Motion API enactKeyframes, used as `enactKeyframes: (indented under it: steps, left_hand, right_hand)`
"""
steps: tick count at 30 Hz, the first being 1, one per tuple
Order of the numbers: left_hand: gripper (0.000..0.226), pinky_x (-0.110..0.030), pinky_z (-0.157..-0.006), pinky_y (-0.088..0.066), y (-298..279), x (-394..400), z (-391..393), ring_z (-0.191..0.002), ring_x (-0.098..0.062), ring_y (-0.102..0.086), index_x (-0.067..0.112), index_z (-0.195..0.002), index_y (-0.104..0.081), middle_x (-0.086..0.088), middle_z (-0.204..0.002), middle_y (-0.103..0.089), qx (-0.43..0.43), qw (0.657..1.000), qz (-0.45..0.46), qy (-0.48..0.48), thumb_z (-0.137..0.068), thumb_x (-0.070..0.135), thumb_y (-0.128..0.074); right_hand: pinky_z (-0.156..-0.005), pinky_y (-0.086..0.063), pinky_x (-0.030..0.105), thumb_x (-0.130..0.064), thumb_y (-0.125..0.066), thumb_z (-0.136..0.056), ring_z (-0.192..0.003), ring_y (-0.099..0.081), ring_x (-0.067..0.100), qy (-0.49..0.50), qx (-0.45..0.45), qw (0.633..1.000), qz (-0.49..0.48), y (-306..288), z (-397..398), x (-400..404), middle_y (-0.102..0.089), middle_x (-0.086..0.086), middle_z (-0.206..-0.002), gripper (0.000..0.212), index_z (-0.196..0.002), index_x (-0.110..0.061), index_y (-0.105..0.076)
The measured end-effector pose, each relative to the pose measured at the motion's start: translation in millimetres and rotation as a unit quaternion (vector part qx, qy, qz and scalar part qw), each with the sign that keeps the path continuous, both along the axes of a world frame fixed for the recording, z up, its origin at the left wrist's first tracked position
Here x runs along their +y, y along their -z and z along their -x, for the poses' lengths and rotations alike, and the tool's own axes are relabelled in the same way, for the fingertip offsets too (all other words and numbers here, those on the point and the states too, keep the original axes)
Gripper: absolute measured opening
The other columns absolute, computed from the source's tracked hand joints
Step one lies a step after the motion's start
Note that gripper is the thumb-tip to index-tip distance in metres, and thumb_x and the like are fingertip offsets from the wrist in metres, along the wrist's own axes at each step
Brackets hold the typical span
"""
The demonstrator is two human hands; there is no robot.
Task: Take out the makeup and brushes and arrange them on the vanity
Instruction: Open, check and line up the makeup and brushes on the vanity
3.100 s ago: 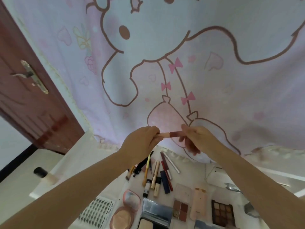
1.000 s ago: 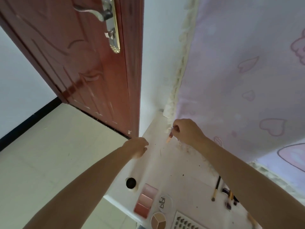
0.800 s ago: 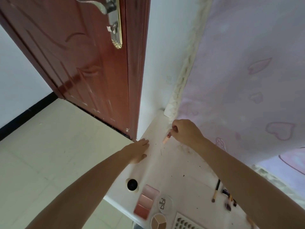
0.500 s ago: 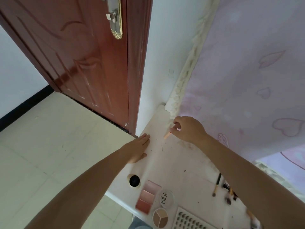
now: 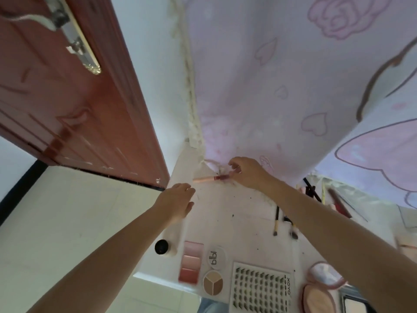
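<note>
A pale pink curtain (image 5: 293, 86) printed with hearts and a cartoon outline hangs behind a white desk (image 5: 225, 211), and a red-brown door (image 5: 79, 109) with a metal handle (image 5: 74, 41) stands to the left over a cream tiled floor (image 5: 67, 222).

At the desk's far left corner the right hand (image 5: 246, 175) pinches the dark red end of a slim lip tube (image 5: 211, 178) between thumb and fingertips. The tube lies almost level, its pale pink end pointing left, close over the desk; whether it touches the surface I cannot tell. The left hand (image 5: 176, 203) rests flat on the desk's left edge just below the tube, fingers straight and together, holding nothing.

Nearer the camera, along the front edge, lie a black-capped bottle (image 5: 162, 247) on its side, a pink blush palette (image 5: 191, 262) just right of it, a round white lid (image 5: 215, 258) with lettering, and a round three-shade compact (image 5: 212, 283) below that lid. A lash tray (image 5: 259, 290) sits to their right, with an open pink compact (image 5: 320, 290) beyond it, partly hidden by the right forearm.

Two brushes (image 5: 276, 221) lie mid-desk beside that forearm. Further right, by the curtain hem, several pencils and tubes (image 5: 338, 202) are blurred.
</note>
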State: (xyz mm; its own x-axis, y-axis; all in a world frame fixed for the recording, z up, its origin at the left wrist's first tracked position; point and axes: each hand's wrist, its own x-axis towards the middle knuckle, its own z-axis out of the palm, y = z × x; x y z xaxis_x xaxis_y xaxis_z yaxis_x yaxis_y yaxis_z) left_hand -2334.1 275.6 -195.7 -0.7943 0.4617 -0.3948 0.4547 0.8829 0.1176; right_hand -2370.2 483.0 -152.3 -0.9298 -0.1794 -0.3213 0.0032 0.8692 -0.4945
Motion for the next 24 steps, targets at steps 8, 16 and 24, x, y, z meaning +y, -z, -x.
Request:
enactKeyframes:
  steps: [8,16,24]
  left_hand:
    - [0.039,-0.034,-0.098,-0.040,0.6,2.5,-7.3,-0.128,-0.021,-0.035,0.010,-0.132,-0.039,-0.004,-0.138,-0.038,-0.063,0.996,0.037,-0.042,-0.096,0.027,-0.036]
    - [0.037,-0.035,-0.093,-0.041,8.7,45.7,1.8,-0.121,-0.023,-0.042,0.011,-0.129,-0.041,-0.006,-0.128,-0.045,-0.055,0.995,0.032,-0.078,-0.096,0.027,-0.037]
    - [0.030,-0.028,-0.083,-0.044,28.8,76.1,43.7,-0.113,-0.023,-0.045,0.008,-0.118,-0.048,-0.007,-0.119,-0.051,0.065,0.984,0.032,-0.160,-0.088,0.004,-0.043]
  right_hand:
    - [-0.087,-0.042,0.026,-0.013,-0.047,-0.089,-0.098,-0.059,0.025,0.026,-0.032,0.999,0.000,23.9,-28.3,24.6,-0.064,0.011,-0.108,0.024,-0.106,-0.002,-0.060]
    - [-0.071,-0.040,0.021,-0.015,-0.047,-0.091,-0.089,-0.058,0.021,0.149,-0.098,0.984,-0.006,56.4,-99.9,95.7,-0.064,0.011,-0.103,0.021,-0.102,-0.006,-0.062]
    - [-0.091,-0.031,0.030,-0.016,-0.044,-0.091,-0.091,-0.058,0.016,0.080,-0.033,0.995,-0.048,52.3,-89.5,99.9,-0.064,0.004,-0.096,0.022,-0.103,-0.008,-0.061]
